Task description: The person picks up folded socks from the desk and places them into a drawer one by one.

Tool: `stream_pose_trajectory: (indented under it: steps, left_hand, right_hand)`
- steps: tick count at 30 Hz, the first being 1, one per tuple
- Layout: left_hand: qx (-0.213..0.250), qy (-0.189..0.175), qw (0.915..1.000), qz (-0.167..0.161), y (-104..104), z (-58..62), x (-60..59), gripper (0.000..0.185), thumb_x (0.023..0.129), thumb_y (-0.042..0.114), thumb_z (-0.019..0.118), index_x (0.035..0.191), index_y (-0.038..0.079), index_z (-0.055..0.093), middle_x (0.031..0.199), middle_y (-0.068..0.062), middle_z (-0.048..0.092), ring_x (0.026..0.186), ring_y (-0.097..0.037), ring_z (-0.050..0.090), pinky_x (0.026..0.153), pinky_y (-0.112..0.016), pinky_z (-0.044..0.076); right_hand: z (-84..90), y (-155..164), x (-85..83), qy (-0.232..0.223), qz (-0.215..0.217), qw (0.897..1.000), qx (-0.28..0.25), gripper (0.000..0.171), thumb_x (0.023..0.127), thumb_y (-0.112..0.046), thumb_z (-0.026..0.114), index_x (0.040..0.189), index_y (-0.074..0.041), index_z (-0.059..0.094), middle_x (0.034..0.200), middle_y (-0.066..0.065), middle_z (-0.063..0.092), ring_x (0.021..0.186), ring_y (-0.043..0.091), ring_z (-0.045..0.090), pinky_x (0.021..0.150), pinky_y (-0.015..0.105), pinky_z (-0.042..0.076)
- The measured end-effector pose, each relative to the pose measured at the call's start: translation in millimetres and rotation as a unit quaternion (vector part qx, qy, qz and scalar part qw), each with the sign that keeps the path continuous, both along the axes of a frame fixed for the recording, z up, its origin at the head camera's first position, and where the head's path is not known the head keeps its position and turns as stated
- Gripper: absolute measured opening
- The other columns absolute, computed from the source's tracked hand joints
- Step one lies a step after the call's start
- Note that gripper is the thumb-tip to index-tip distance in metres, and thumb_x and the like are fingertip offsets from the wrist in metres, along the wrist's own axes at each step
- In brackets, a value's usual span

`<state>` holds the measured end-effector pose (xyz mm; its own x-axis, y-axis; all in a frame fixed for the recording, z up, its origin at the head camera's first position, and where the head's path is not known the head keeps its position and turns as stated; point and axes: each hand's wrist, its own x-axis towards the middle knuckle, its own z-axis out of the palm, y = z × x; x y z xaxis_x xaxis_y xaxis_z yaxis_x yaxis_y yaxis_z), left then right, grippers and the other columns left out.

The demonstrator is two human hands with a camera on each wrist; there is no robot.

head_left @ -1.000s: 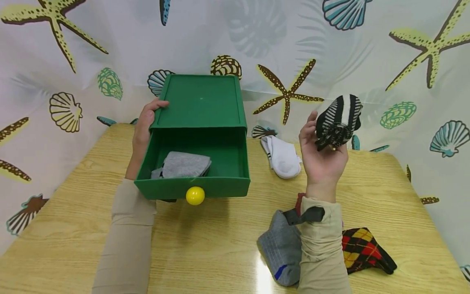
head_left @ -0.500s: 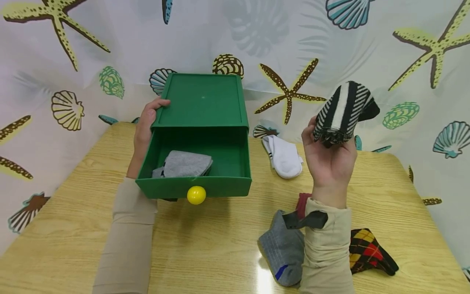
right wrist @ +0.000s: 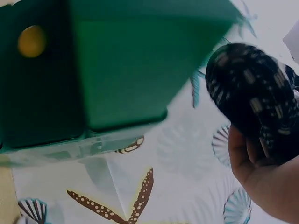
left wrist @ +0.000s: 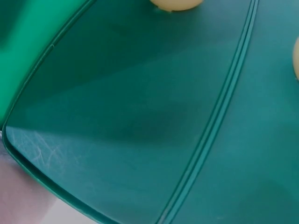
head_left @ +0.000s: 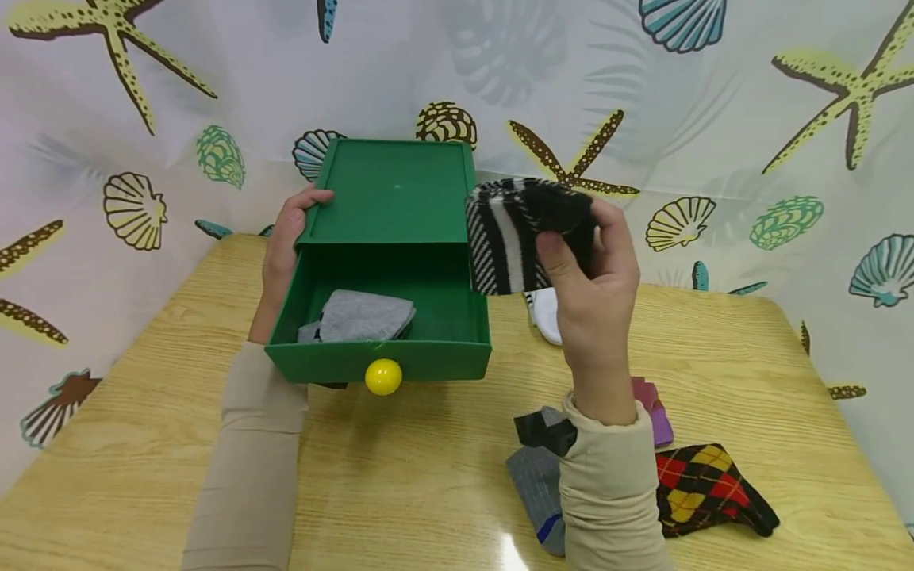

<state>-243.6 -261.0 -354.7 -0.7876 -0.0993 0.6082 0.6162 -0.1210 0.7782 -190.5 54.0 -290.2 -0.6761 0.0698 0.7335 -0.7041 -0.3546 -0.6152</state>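
Two hands are in use. The right hand [head_left: 593, 277] grips a rolled black-and-white striped sock [head_left: 517, 234], fingers curled round it, held in the air above the right rear corner of the open green drawer [head_left: 378, 361]. The left hand [head_left: 286, 238] grasps the left edge of the drawer's green case [head_left: 393, 190], thumb on top. A grey sock [head_left: 364, 316] lies inside the drawer, on its left side; a yellow knob [head_left: 383, 377] sits on the drawer front. On the desk [head_left: 400, 492], right of the drawer: a white sock [head_left: 548, 313], partly hidden behind the right hand; a grey sock with a blue mark [head_left: 537, 496]; a purple sock [head_left: 653, 404]; and an argyle sock [head_left: 707, 488]. The right sleeve [head_left: 607, 492] covers part of these.
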Motion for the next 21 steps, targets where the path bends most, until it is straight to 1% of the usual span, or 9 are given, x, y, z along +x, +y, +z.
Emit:
stream_pose_trajectory:
  steps: [2, 4, 5, 7, 9, 11, 13, 18, 21]
  left_hand:
    - [-0.001, 0.001, 1.0000, 0.001, 0, 0.1, 0.3, 0.036, 0.106, 0.022, 0.036, 0.126, 0.011, 0.065, 0.155, -0.028, 0.028, 0.147, -0.033, 0.021, 0.119, -0.037, 0.016]
    - [-0.001, 0.002, 1.0000, 0.004, 0, 0.2, 0.6, 0.036, 0.106, 0.022, 0.036, 0.126, 0.011, 0.065, 0.154, -0.028, 0.030, 0.147, -0.033, 0.022, 0.119, -0.036, 0.017]
    - [-0.001, 0.003, 1.0000, 0.004, 0, 0.2, 0.7, 0.036, 0.106, 0.022, 0.036, 0.126, 0.011, 0.065, 0.153, -0.028, 0.030, 0.147, -0.033, 0.022, 0.119, -0.036, 0.017]
    - [0.003, 0.003, 1.0000, 0.002, 1, 0.4, 0.7, 0.036, 0.107, 0.021, 0.036, 0.126, 0.010, 0.065, 0.153, -0.028, 0.031, 0.147, -0.033, 0.022, 0.119, -0.036, 0.018]
    - [0.005, 0.002, 1.0000, 0.000, 1, 0.2, 0.3, 0.036, 0.107, 0.021, 0.036, 0.126, 0.011, 0.065, 0.154, -0.028, 0.030, 0.147, -0.033, 0.022, 0.118, -0.035, 0.018]
    - [0.006, 0.002, 1.0000, -0.003, 1, -0.1, -0.4, 0.037, 0.106, 0.021, 0.036, 0.126, 0.011, 0.065, 0.155, -0.027, 0.029, 0.147, -0.033, 0.022, 0.118, -0.035, 0.018]
    - [0.005, 0.001, 1.0000, -0.004, 0, -0.4, -1.3, 0.037, 0.107, 0.021, 0.036, 0.126, 0.011, 0.065, 0.155, -0.028, 0.028, 0.147, -0.033, 0.021, 0.119, -0.035, 0.018]
    - [0.005, 0.001, 1.0000, -0.002, 0, -0.8, -1.6, 0.037, 0.106, 0.021, 0.036, 0.126, 0.011, 0.065, 0.155, -0.027, 0.029, 0.148, -0.033, 0.021, 0.119, -0.036, 0.017]
    - [0.004, 0.000, 1.0000, 0.001, -1, -0.8, -0.3, 0.037, 0.106, 0.021, 0.036, 0.126, 0.011, 0.065, 0.154, -0.027, 0.030, 0.147, -0.033, 0.022, 0.119, -0.036, 0.017]
  right_hand:
    - [-1.8, -11, 1.2, 0.029, -0.028, 0.998, 0.044, 0.046, 0.094, -0.027, 0.073, 0.122, 0.006, 0.056, 0.113, 0.014, 0.067, 0.102, 0.028, 0.065, 0.085, 0.037, 0.055]
    - [-4.3, -21, 2.1, 0.053, -0.039, 0.995, 0.080, 0.042, 0.097, -0.017, 0.069, 0.125, 0.010, 0.053, 0.117, 0.016, 0.065, 0.104, 0.030, 0.064, 0.085, 0.039, 0.056]
    - [-5.6, -25, 2.6, 0.060, -0.043, 0.993, 0.097, 0.038, 0.098, -0.011, 0.067, 0.126, 0.010, 0.053, 0.118, 0.018, 0.064, 0.105, 0.030, 0.064, 0.086, 0.040, 0.055]
    - [-8.4, -33, 3.4, 0.058, -0.059, 0.987, 0.139, 0.034, 0.096, -0.002, 0.067, 0.127, 0.007, 0.056, 0.121, 0.018, 0.064, 0.106, 0.028, 0.063, 0.087, 0.040, 0.055]
    - [-10.3, -38, 4.0, 0.052, -0.087, 0.977, 0.187, 0.034, 0.094, 0.001, 0.068, 0.127, 0.004, 0.060, 0.122, 0.017, 0.064, 0.108, 0.025, 0.062, 0.089, 0.039, 0.054]
    - [-10.8, -41, 4.6, 0.044, -0.116, 0.964, 0.234, 0.034, 0.093, -0.003, 0.071, 0.127, 0.000, 0.064, 0.121, 0.013, 0.066, 0.107, 0.021, 0.062, 0.089, 0.037, 0.053]
    - [-10.2, -41, 5.3, 0.037, -0.136, 0.952, 0.273, 0.034, 0.093, -0.008, 0.074, 0.126, -0.003, 0.066, 0.120, 0.011, 0.067, 0.107, 0.019, 0.061, 0.089, 0.035, 0.052]
    - [-5.4, -40, 8.4, 0.024, -0.137, 0.929, 0.343, 0.031, 0.094, -0.011, 0.072, 0.124, -0.003, 0.068, 0.119, 0.010, 0.068, 0.107, 0.021, 0.061, 0.091, 0.037, 0.049]
    - [-2.4, -39, 12.3, 0.014, -0.139, 0.913, 0.384, 0.032, 0.094, -0.010, 0.068, 0.125, -0.004, 0.067, 0.122, 0.009, 0.068, 0.109, 0.022, 0.060, 0.096, 0.039, 0.044]
